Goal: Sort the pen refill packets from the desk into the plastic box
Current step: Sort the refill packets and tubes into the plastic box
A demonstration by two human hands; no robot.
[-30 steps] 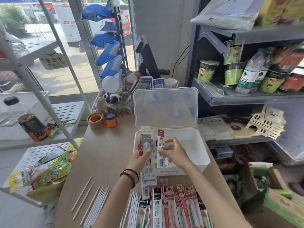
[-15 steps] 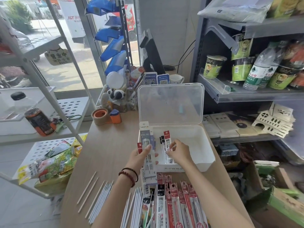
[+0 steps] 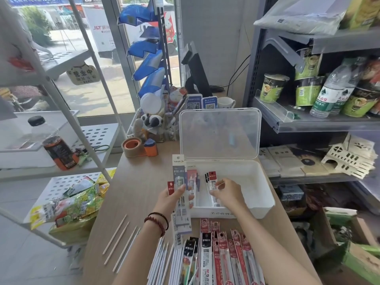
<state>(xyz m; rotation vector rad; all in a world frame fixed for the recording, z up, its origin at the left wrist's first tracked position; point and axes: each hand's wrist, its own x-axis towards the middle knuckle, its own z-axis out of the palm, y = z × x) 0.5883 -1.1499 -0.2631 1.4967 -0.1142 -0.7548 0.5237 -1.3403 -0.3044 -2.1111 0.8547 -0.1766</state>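
**One head-worn view, forward and down**

The wide-angle camera sits on the person's head, facing forward and down over the light wooden desk at the white plastic box with its clear hinged lid, which lies near, in mid-frame. Left of the box it takes in a white perforated rack; right, grey metal shelving; beyond, a glass shopfront.

Bright daylight through window, overexposed outside; wide-angle bending at edges; sharp centre

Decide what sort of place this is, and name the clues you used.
Most likely a small shop's counter: noodle cups and bottled water on the shelves, QR code stands on the desk.
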